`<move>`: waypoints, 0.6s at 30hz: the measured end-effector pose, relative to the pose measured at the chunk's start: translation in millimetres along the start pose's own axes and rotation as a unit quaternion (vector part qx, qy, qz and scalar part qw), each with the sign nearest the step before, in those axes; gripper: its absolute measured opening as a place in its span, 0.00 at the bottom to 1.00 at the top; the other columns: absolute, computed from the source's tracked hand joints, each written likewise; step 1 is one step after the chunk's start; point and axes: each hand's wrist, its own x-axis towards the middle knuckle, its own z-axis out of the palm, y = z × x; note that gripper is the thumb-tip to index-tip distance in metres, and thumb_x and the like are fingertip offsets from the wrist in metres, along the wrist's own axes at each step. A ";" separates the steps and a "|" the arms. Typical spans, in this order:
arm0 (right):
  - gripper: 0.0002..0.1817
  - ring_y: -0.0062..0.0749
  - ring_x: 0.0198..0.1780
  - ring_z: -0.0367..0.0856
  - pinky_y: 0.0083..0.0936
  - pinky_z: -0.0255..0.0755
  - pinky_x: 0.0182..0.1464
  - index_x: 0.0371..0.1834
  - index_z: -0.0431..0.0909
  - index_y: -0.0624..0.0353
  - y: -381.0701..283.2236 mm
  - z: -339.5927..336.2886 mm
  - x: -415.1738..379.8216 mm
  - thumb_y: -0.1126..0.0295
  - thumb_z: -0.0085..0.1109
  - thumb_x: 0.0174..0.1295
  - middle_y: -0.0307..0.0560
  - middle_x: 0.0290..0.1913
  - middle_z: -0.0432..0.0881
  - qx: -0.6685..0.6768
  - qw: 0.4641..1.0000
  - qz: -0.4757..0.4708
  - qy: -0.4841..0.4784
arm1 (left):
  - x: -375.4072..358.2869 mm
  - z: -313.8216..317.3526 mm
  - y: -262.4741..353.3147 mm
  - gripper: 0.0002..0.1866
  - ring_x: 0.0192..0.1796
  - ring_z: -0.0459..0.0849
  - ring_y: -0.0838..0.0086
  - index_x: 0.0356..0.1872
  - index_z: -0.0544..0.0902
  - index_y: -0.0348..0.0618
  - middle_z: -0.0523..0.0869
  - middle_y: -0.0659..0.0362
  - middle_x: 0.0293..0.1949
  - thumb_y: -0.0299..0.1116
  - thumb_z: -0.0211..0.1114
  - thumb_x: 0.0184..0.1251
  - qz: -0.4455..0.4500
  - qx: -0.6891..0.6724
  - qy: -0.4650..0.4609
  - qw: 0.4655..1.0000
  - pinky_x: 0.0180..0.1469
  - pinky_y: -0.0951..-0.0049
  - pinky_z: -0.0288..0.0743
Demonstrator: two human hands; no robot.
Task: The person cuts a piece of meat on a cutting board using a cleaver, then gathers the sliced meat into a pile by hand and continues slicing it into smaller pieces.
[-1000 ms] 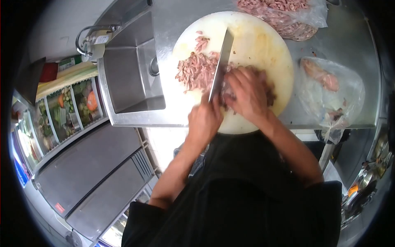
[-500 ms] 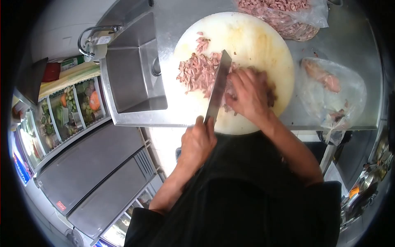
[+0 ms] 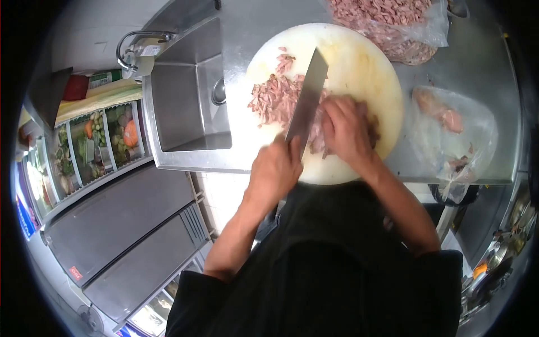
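My left hand (image 3: pixel 275 168) is wrapped round the handle of a broad-bladed kitchen knife (image 3: pixel 309 95). Its blade points away from me over a round white cutting board (image 3: pixel 376 67). Fingers curled, my right hand (image 3: pixel 345 129) presses on a piece of meat (image 3: pixel 317 135) just right of the blade; the hand partly covers that meat. Left of the knife lies a heap of sliced meat (image 3: pixel 275 98), with a small clump of slices (image 3: pixel 285 63) above it.
Left of the board is a metal sink (image 3: pixel 188 106) with a curved tap (image 3: pixel 126 48). A plastic bag of cut meat (image 3: pixel 387 33) lies behind the board. Another clear bag (image 3: pixel 477 123) with meat pieces is on the right, overhanging the counter's front edge. A glass-fronted produce fridge (image 3: pixel 92 140) stands at left.
My left hand and the knife have moved forward, the tip now farther up the board. My right hand stays on the meat, fingers more tucked in. The whole view has shifted slightly.
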 end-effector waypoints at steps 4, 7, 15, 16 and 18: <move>0.08 0.51 0.51 0.78 0.40 0.76 0.55 0.41 0.80 0.67 0.5 4.5 -2.4 0.80 0.60 0.57 0.55 0.44 0.82 0.007 1.000 0.005 -0.003 | -33.8 28.1 -22.4 0.17 0.27 0.84 0.35 0.30 0.77 0.27 0.82 0.34 0.21 0.32 0.61 0.77 0.011 -0.035 0.029 0.999 0.27 0.47 0.76; 0.07 0.50 0.48 0.79 0.40 0.76 0.55 0.39 0.80 0.65 -2.2 2.6 0.1 0.79 0.62 0.57 0.54 0.42 0.81 -0.011 1.000 -0.001 -0.021 | 2.9 60.2 -16.5 0.16 0.23 0.83 0.36 0.31 0.79 0.26 0.82 0.35 0.21 0.31 0.62 0.77 0.038 -0.024 0.092 0.995 0.24 0.47 0.75; 0.10 0.50 0.50 0.79 0.40 0.75 0.55 0.40 0.81 0.64 -11.4 -2.1 7.6 0.80 0.65 0.54 0.54 0.46 0.82 -0.013 0.999 0.025 -0.031 | 58.4 19.3 4.7 0.20 0.34 0.85 0.33 0.29 0.81 0.27 0.84 0.29 0.27 0.37 0.59 0.76 0.046 -0.080 0.067 0.993 0.38 0.43 0.80; 0.11 0.50 0.51 0.80 0.41 0.75 0.56 0.41 0.82 0.64 -8.5 -3.8 7.0 0.80 0.65 0.54 0.54 0.47 0.82 0.019 1.000 0.019 -0.015 | 49.8 12.4 7.3 0.20 0.34 0.85 0.33 0.30 0.81 0.27 0.83 0.29 0.27 0.37 0.59 0.76 0.042 -0.060 0.063 0.995 0.39 0.42 0.80; 0.11 0.49 0.53 0.80 0.43 0.74 0.58 0.42 0.83 0.65 -1.7 -13.8 10.6 0.79 0.65 0.54 0.52 0.48 0.84 0.033 0.999 -0.003 -0.016 | 19.4 2.9 10.4 0.20 0.36 0.85 0.32 0.32 0.81 0.26 0.83 0.28 0.27 0.38 0.58 0.77 0.032 -0.015 0.053 0.998 0.40 0.41 0.79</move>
